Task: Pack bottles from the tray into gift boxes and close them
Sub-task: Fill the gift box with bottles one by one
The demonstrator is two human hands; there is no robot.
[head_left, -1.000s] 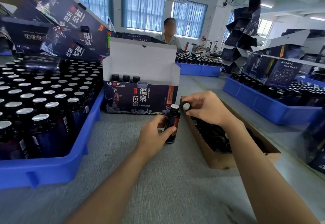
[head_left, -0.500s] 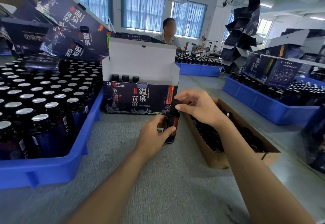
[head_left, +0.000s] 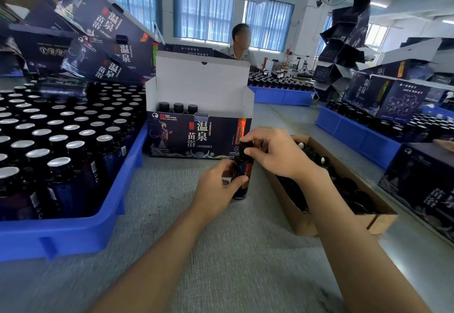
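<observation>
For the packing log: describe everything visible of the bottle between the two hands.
The bottle is small, dark and glossy, with an orange-red label strip and a black cap. It stands upright on the grey table, just in front of the open gift box. The left hand grips its body; the right hand pinches the cap.

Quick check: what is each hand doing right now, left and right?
The left hand grips the bottle.
The right hand pinches its cap.

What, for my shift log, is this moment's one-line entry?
left hand: grips bottle | right hand: pinches its cap | gift box: open, partly filled
</observation>
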